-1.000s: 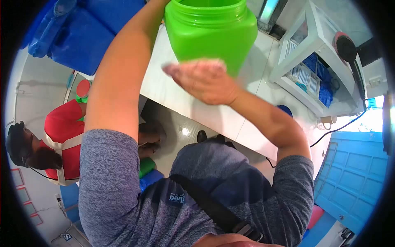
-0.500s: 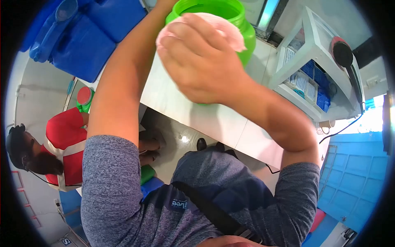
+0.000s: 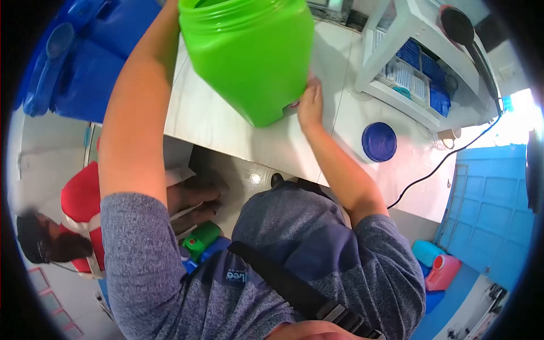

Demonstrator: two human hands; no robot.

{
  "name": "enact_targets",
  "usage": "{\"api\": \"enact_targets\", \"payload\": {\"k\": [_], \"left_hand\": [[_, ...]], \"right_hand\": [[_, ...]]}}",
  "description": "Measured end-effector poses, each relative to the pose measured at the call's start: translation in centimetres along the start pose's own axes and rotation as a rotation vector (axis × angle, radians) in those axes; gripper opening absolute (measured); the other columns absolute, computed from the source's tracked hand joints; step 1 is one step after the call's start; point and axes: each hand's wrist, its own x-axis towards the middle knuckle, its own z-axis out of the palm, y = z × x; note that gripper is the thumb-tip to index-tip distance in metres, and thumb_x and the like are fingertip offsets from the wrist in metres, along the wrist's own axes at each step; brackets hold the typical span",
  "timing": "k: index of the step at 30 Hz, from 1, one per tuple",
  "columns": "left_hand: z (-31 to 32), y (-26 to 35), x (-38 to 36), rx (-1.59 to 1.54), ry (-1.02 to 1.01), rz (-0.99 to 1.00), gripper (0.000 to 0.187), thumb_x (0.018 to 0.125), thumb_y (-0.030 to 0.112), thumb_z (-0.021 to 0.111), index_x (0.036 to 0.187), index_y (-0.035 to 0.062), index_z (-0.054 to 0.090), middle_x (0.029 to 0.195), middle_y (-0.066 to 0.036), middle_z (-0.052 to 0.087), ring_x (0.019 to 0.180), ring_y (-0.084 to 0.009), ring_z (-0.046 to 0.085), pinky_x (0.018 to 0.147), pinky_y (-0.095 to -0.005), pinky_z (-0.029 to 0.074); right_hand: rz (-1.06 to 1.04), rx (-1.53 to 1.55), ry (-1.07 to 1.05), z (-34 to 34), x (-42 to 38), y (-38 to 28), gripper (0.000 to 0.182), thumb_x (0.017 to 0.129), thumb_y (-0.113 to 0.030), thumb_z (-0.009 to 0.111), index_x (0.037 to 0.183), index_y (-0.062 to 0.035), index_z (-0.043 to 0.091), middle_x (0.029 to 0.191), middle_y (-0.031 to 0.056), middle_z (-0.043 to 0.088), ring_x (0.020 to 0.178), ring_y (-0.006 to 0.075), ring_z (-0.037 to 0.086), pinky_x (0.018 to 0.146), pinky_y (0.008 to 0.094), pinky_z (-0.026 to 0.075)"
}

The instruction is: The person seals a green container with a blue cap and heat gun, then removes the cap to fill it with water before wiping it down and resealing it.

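Observation:
A large bright green plastic container [image 3: 249,62] with a wide threaded mouth stands tilted over the white counter, its lower corner toward me. My left hand [image 3: 174,12] is against its upper left side, mostly cut off by the frame's top, so its fingers are hidden. Low on the container's right side is my right hand [image 3: 310,106], fingers closed together. Bits of a pink cloth [image 3: 311,76] show between that hand and the container; most of the cloth is hidden. To the right lies a round dark blue lid [image 3: 379,141] on the white counter [image 3: 255,144].
Blue jerrycans [image 3: 90,73] stand at upper left. A white shelf unit [image 3: 396,73] holds blue and white baskets, with a black-handled object on top. A black cable [image 3: 436,167] crosses the counter's right side. At left is a co-worker in a red shirt [image 3: 82,192].
The green container has shifted left and nearer, showing its side and lower corner. My right hand, with the pink cloth, has gone from its front near the rim to its lower right side.

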Motion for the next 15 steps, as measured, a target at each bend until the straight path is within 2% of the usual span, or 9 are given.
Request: {"api": "enact_targets", "payload": {"k": [1,3,4,6,8,10,11,13,15], "left_hand": [[0.0,-0.3,0.7,0.058,0.044,0.026,0.015,0.086,0.023,0.062,0.082,0.0087,0.058,0.076,-0.010,0.061,0.067,-0.0252,0.060,0.062,-0.0386,0.053],[5.0,-0.3,-2.8,1.200,0.150,0.824,0.016,0.087,0.023,0.061,0.081,0.0089,0.059,0.077,-0.009,0.062,0.068,-0.0243,0.061,0.062,-0.0379,0.053],[2.2,-0.4,-1.9,1.313,0.108,0.797,0.025,0.089,0.023,0.065,0.105,0.0049,0.059,0.101,-0.013,0.064,0.092,-0.0267,0.062,0.081,-0.0388,0.051],[-5.9,-0.7,0.9,1.086,-0.051,0.644,0.045,0.093,0.019,0.065,0.131,-0.0019,0.056,0.126,-0.022,0.065,0.115,-0.0305,0.064,0.100,-0.0405,0.051],[-1.9,-1.2,-1.3,0.733,-0.095,0.456,0.037,0.093,0.009,0.062,0.127,-0.0037,0.056,0.120,-0.022,0.067,0.109,-0.0275,0.066,0.098,-0.0398,0.053],[-1.2,-0.9,-0.1,0.598,-0.126,0.302,0.037,0.094,0.008,0.062,0.128,-0.0037,0.056,0.118,-0.022,0.068,0.109,-0.0276,0.066,0.099,-0.0401,0.052],[-1.2,-0.9,0.0,0.591,-0.167,0.275,0.032,0.094,0.008,0.062,0.123,-0.0032,0.057,0.115,-0.020,0.068,0.107,-0.0263,0.066,0.097,-0.0392,0.053],[-2.1,0.2,-0.4,0.609,-0.230,0.221,0.022,0.094,0.008,0.062,0.114,-0.0021,0.059,0.109,-0.017,0.068,0.102,-0.0235,0.066,0.092,-0.0374,0.054],[-1.9,0.7,-0.3,0.646,-0.270,0.171,0.013,0.095,0.007,0.062,0.105,-0.0011,0.061,0.102,-0.014,0.068,0.098,-0.0208,0.066,0.088,-0.0357,0.055]], "right_hand": [[-0.034,0.032,0.015,0.2,-1.1,2.0,0.036,0.110,-0.032,0.032,0.130,-0.0037,0.043,0.097,0.0076,0.058,0.085,0.0154,0.058,0.082,0.0309,0.050],[0.012,0.122,0.046,1.4,-4.2,1.4,0.031,0.111,-0.031,0.031,0.128,-0.0066,0.040,0.088,0.0047,0.054,0.079,0.0137,0.055,0.077,0.0296,0.050],[0.083,0.197,0.055,2.5,-5.4,-1.1,0.029,0.111,-0.030,0.031,0.129,-0.0076,0.038,0.086,0.0043,0.053,0.079,0.0135,0.055,0.076,0.0303,0.050],[0.084,0.263,0.138,3.8,-6.0,-2.1,0.026,0.110,-0.031,0.033,0.124,-0.0092,0.037,0.081,0.0014,0.048,0.068,0.0112,0.047,0.065,0.0275,0.043],[0.257,0.342,0.040,2.6,-4.8,-1.9,0.023,0.109,-0.027,0.034,0.121,-0.0078,0.038,0.077,0.0022,0.048,0.064,0.0123,0.048,0.061,0.0297,0.044],[0.410,0.277,-0.130,0.2,-4.3,-3.9,0.028,0.106,-0.016,0.040,0.130,-0.0023,0.035,0.085,0.0089,0.056,0.070,0.0148,0.057,0.068,0.0294,0.050],[0.392,0.274,-0.084,-1.0,-4.9,-4.3,0.028,0.106,-0.016,0.040,0.130,-0.0023,0.035,0.085,0.0089,0.056,0.070,0.0148,0.057,0.068,0.0294,0.050],[0.342,0.264,-0.084,-1.1,-6.5,-4.8,0.016,0.102,-0.014,0.045,0.113,-0.0031,0.040,0.085,0.0101,0.054,0.060,0.0154,0.057,0.062,0.0330,0.049],[-0.032,0.327,-0.075,-1.1,-7.7,-9.0,0.024,0.098,-0.008,0.050,0.119,-0.0015,0.041,0.104,0.0196,0.054,0.078,0.0260,0.063,0.076,0.0402,0.051]]}}
